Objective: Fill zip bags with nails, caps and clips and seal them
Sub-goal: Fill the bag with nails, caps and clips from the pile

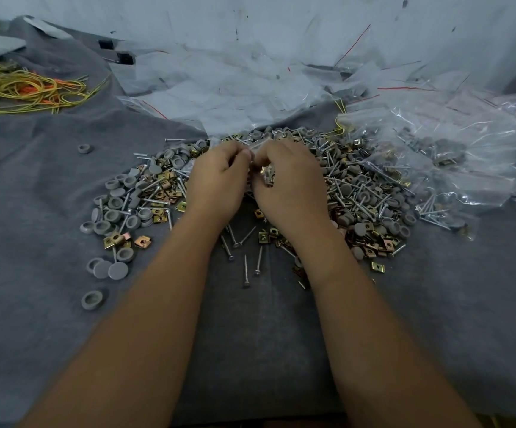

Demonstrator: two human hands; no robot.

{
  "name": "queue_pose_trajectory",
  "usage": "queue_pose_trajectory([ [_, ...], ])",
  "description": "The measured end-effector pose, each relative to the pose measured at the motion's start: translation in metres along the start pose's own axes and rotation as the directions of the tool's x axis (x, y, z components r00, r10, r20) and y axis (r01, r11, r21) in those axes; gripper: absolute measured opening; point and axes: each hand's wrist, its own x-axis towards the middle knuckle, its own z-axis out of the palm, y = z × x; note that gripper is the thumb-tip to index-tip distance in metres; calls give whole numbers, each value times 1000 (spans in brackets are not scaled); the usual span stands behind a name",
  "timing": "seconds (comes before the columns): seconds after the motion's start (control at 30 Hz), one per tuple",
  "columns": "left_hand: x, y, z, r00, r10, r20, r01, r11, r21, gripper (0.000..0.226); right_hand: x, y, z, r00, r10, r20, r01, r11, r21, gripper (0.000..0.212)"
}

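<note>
Now both hands, left hand [216,177] and right hand [290,180], pinch a small filled zip bag [264,174] over the heap of nails, caps and clips [358,193]; best run fingers [244,154] firmly along the strip, corner to corner

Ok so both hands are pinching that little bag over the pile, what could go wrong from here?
The left hand and right hand pinch the small zip bag at its top; if the strip isn't fully pressed, clips could spill back into the loose pile. A screw point might also pierce the thin plastic. The stray caps near the cloth's left could get missed.
</note>
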Motion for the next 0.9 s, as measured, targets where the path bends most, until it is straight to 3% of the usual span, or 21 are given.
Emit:
queue_pose_trajectory([
  [0.13,1,-1,2,1000,5,-17,-5,1000,2,30,2,4,2,993,-11,114,22,995,-94,14],
  [0.33,0,-1,1,999,17,-50,-15,999,50,26,1,5,2,980,-53,190,62,997,-44,16],
  [0.43,0,2,-1,988,26,-153,-13,997,80,31,2,2,-1,998,-29,54,18,982,188,13],
  [0.5,-1,2,-1,981,0,-192,8,999,41,31,2,3,-4,988,102,-120,-67,962,266,14],
  [0.6,-1,3,-1,981,-16,-195,18,1000,5,29,3,15,-10,921,305,-243,-282,951,127,22],
  [0.7,-3,4,0,984,-8,-180,6,1000,-12,26,4,32,-15,894,443,-73,-449,880,-156,36],
  [0.8,-3,3,1,986,-10,-168,6,1000,-23,21,1,35,-13,841,515,168,-419,814,-402,40],
  [0.9,-2,2,1,988,-9,-152,5,1000,-28,20,0,36,-11,872,438,217,-326,852,-410,35],
])
